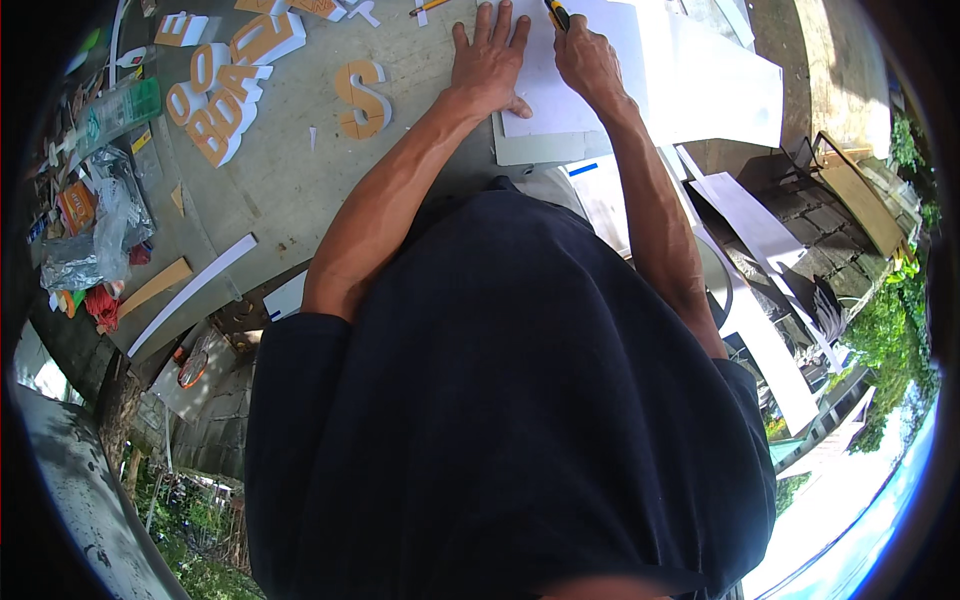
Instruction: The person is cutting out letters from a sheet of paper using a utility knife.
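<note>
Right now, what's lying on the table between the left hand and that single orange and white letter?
In the head view, only bare grey tabletop lies between the left hand and the letter; no scrap shows in that gap.

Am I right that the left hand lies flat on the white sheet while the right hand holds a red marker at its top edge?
Not quite. The head view shows the right hand holding a yellow and black knife, not a red marker. The left hand does lie flat on the white sheet.
</note>
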`<act>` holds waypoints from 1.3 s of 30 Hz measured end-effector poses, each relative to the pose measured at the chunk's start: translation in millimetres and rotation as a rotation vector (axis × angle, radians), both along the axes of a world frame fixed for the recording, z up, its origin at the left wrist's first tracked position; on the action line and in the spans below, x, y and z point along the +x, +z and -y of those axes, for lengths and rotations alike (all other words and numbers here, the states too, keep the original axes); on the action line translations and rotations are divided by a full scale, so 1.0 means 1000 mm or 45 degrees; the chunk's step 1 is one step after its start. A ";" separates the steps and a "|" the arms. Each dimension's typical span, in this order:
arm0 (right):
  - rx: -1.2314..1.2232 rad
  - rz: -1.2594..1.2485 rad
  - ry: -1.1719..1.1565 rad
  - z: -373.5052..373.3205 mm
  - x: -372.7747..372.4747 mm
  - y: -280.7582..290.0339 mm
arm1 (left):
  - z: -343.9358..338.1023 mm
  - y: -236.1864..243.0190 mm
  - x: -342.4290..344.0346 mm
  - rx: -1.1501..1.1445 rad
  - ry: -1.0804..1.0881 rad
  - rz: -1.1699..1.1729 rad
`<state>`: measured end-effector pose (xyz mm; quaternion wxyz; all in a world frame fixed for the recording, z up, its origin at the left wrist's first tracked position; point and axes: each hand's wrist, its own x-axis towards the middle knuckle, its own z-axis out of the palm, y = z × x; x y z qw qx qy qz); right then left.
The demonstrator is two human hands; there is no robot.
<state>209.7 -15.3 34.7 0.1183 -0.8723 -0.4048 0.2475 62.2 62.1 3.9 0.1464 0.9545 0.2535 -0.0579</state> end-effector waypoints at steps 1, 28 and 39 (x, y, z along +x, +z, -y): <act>-0.024 0.024 0.014 -0.001 0.000 0.000 | 0.001 0.000 0.000 0.003 0.013 0.000; -0.077 0.124 0.085 0.002 -0.018 0.004 | 0.005 0.027 0.018 -0.203 0.121 -0.220; -0.165 0.136 0.095 0.009 -0.023 0.012 | 0.007 0.026 0.015 -0.228 0.138 -0.136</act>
